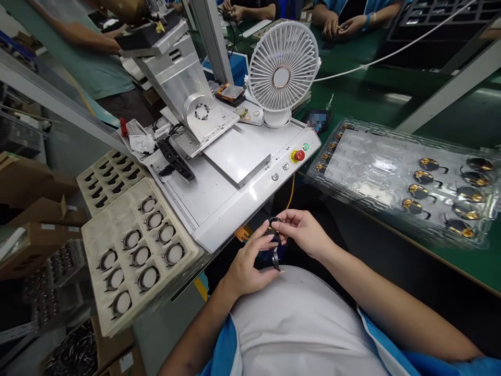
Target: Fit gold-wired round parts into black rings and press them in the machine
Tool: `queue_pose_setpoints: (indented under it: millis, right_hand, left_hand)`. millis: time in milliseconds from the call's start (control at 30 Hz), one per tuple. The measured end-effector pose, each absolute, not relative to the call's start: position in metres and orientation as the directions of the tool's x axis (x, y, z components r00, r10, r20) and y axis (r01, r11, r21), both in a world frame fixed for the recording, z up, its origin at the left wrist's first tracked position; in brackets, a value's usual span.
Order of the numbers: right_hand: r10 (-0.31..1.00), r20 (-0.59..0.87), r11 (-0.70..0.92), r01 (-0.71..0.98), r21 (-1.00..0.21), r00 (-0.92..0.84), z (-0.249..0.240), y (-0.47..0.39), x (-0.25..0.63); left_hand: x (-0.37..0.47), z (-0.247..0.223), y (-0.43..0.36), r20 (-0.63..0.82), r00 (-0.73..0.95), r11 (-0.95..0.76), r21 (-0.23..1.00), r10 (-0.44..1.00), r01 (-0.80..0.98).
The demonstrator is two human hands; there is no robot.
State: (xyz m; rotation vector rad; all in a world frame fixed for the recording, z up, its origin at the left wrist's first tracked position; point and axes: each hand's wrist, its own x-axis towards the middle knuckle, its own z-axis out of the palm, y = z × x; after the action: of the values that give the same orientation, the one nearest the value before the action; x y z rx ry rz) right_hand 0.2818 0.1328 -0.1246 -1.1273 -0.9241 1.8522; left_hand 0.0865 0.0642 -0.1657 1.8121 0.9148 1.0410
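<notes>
Pinching small dark ring part (274, 225) between both hands; left hand (250, 263) fingers curled beneath, right hand (303, 232) fingers gripping top.

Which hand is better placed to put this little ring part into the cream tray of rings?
Probably the left hand. The cream tray lies on that side, below the white machine, while the right hand, which pinches the ring part, would have to cross over.

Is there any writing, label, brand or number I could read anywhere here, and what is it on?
None can be read.
White machine: marks beside its buttons are too small.
Cardboard boxes: their pale labels are blurred.
Patch behind the fan: blurred out.
The small dark ring, held by left hand and right hand, shows no text.
</notes>
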Motion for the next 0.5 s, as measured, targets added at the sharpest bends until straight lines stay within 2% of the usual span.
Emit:
queue_pose_setpoints:
  millis: [100,200,300,367,500]
  right_hand:
    - [0.854,-0.385,-0.474,-0.217,-0.853,-0.351,-0.122,0.131,0.283]
    - [0.788,-0.438,-0.552,-0.178,-0.815,-0.433,-0.117,0.127,0.281]
    - [0.737,-0.475,-0.622,-0.207,-0.756,-0.481,-0.111,0.120,0.273]
    - [0.748,-0.474,-0.624,-0.248,-0.741,-0.465,-0.108,0.115,0.266]
    - [0.823,-0.421,-0.536,-0.276,-0.798,-0.380,-0.104,0.107,0.254]
  left_hand:
    - [0.088,-0.168,0.066,0.296,0.181,-0.283,0.955,0.938,-0.092]
    - [0.088,-0.168,0.070,0.247,0.021,-0.231,0.931,0.969,-0.284]
    - [0.089,-0.170,0.072,0.199,-0.015,-0.191,0.912,0.980,-0.363]
    - [0.090,-0.172,0.071,0.190,0.005,-0.173,0.907,0.982,-0.384]
    - [0.091,-0.176,0.070,0.241,0.013,-0.216,0.890,0.970,-0.400]
